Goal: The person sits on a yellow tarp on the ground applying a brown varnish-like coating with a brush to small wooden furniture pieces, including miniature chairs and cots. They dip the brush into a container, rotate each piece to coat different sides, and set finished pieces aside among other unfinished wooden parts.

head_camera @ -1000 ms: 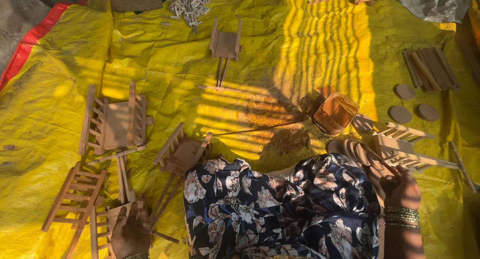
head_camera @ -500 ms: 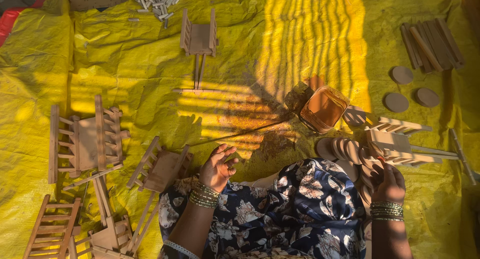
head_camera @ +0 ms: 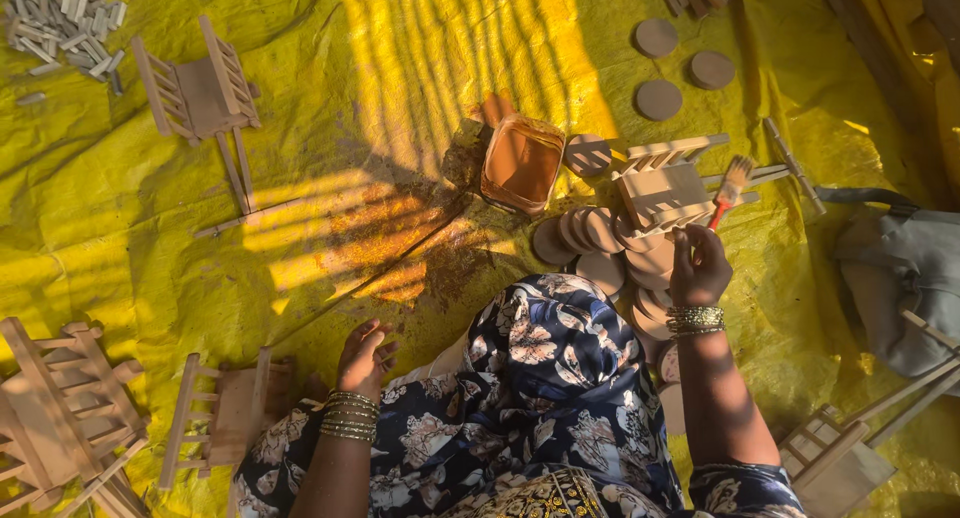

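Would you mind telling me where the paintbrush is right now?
In the head view, the paintbrush lies on the yellow sheet at the person's right, just past the right hand, beside the small wooden cart and right of the paint tub.

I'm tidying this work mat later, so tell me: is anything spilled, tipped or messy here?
Nothing looks tipped: the tub of brown paint stands upright. The yellow sheet beside it carries brown smears. Wooden discs lie in a loose overlapping heap near the right hand.

red-handled brush [head_camera: 728, 186], leaning on wooden cart [head_camera: 660, 190]
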